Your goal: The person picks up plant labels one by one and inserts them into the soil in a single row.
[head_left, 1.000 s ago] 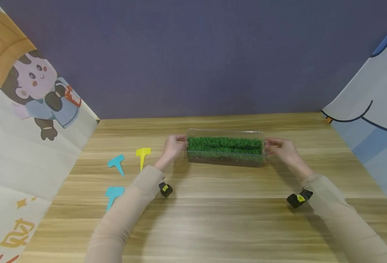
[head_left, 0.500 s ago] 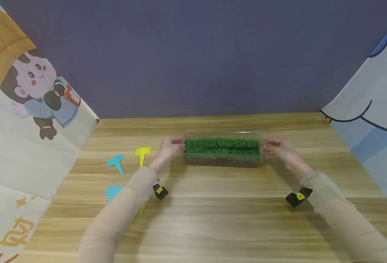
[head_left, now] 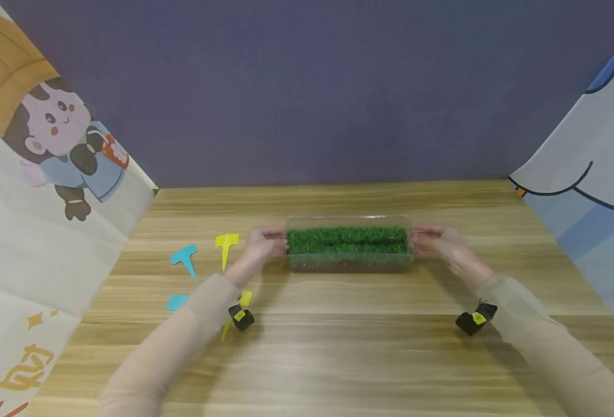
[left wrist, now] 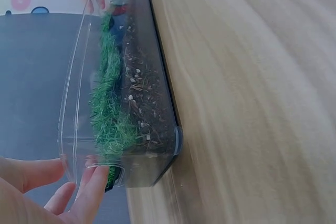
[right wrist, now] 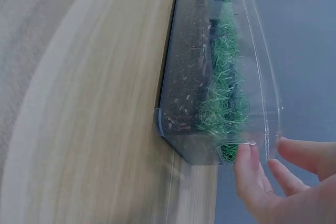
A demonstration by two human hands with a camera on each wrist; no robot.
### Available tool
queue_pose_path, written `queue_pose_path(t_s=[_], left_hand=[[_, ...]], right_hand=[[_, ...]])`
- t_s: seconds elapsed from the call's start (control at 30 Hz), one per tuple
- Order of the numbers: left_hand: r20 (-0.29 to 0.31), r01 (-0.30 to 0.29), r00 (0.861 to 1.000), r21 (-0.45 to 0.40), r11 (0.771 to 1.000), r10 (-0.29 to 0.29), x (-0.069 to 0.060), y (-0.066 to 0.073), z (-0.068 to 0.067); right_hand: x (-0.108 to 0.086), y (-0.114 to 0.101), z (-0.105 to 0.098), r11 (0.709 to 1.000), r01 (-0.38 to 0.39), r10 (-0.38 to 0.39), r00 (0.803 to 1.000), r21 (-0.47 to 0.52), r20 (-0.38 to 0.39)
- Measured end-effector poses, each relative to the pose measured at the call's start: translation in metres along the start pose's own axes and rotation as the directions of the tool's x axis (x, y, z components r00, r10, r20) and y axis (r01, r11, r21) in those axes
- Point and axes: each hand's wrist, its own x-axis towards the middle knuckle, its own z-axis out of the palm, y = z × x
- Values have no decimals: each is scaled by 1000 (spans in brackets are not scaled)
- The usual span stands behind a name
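Observation:
A long clear plastic planter box [head_left: 348, 266] holds dark soil and strips of green grass [head_left: 346, 234], with its length running across the table. My left hand [head_left: 260, 246] grips its left end. In the left wrist view, the thumb and fingers [left wrist: 92, 195] pinch the end wall by a cut-out near the rim. At the opposite end, my right hand [head_left: 437, 238] pinches the wall in the same manner, fingertips [right wrist: 247, 163] at the cut-out there. The box is level; I cannot tell whether its base touches the table.
Left of the box lie blue T-shaped plant labels [head_left: 184, 258] and yellow ones [head_left: 226, 246], some partly hidden by my left arm. The wooden table [head_left: 348, 347] ends at a dark back panel [head_left: 338, 92]. Printed sheets [head_left: 41, 231] flank both sides.
Both hands have moved the planter box toward me and a little to the left. It has also turned slightly, so its front edge lies straighter. The labels have not moved.

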Motion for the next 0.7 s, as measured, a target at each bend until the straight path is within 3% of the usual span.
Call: queue_pose_path(t_s=[0.27,0.5,0.7], left_hand=[[-11,53,999,-21,998,-53,-9,-1,-3],[2,34,999,-12,999,-34,-11,0,-4],[-22,38,999,-33,999,-39,-12,-1,-2]], right_hand=[[-7,-2,4,999,-23,24,999,-44,26],[-7,-6,2,999,-43,44,999,-5,27],[-4,-5,0,999,-38,38,998,-7,43]])
